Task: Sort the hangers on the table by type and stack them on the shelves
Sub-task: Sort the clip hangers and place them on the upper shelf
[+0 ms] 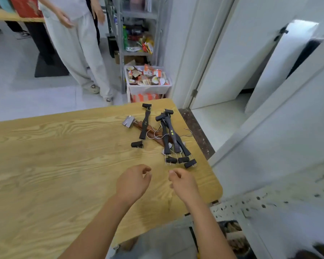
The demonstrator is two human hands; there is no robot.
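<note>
A pile of clip hangers lies near the right end of the wooden table [45,165]. Several black hangers [171,135] with black clips overlap; one black hanger [145,126] lies apart to the left. Under them lies a brown wooden hanger [138,126] with a silver clip [128,121]. My left hand [132,183] and my right hand [183,183] hover over the table just short of the pile. Both have loosely curled fingers and hold nothing.
A person in light trousers [82,53] stands beyond the table. A metal shelf unit [137,30] with packets stands behind, with a white bin of snacks [148,79] below it. A perforated metal shelf [241,206] is at my right, beside a white door [232,62].
</note>
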